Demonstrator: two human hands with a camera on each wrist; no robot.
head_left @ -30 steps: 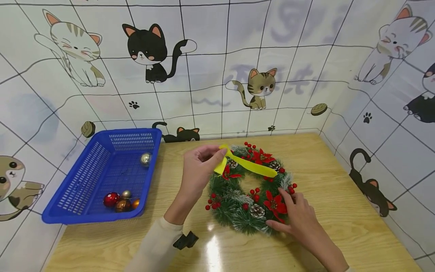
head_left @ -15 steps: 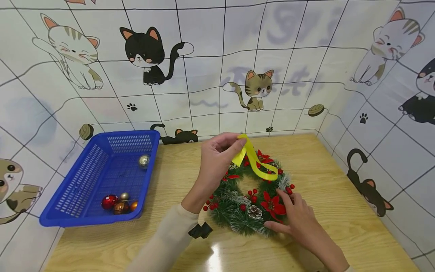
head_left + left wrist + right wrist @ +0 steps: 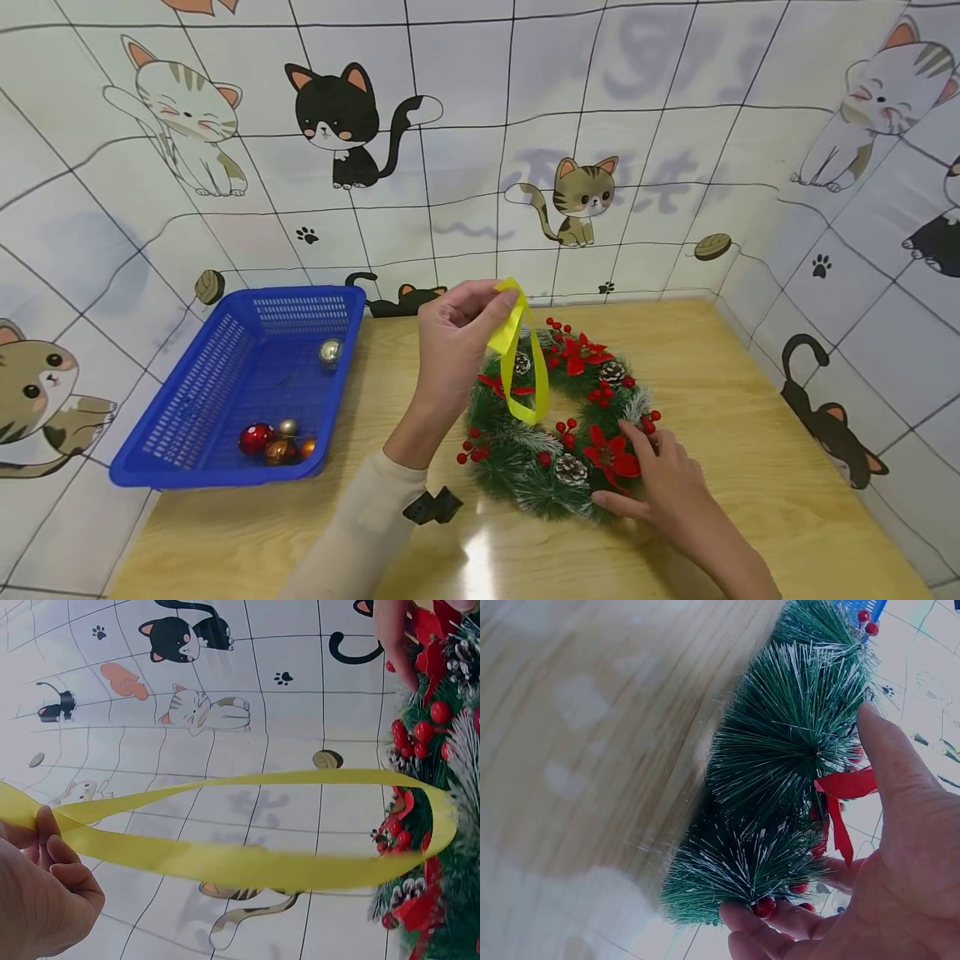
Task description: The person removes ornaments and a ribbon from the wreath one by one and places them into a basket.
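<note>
My left hand [image 3: 452, 350] pinches a yellow ribbon [image 3: 542, 383] between thumb and fingers, above the left side of a green wreath [image 3: 501, 475]. The ribbon hangs down in a long loop with a short end beside it; in the left wrist view the loop of the ribbon [image 3: 187, 859] stretches from the fingertips toward the wreath. The wreath lies flat and carries red poinsettias [image 3: 611, 454], berries, pinecones and frosted sprigs. At its near right side rests my right hand [image 3: 667, 483], thumb and fingers spread apart and touching the greenery. In the right wrist view the fingertips [image 3: 739, 919] meet the needles beside a berry.
To the left stands a blue plastic basket [image 3: 225, 479] with a silver ball [image 3: 330, 352], a red ball [image 3: 257, 438] and several smaller or brownish baubles. A wooden table [image 3: 772, 500] carries everything. Cat-printed cloth walls [image 3: 465, 167] close off the back and sides.
The left hand has risen with the ribbon, moving right and then back left. The ribbon, stretched out rightward before, now hangs down as a loop. The right hand stays at the wreath.
</note>
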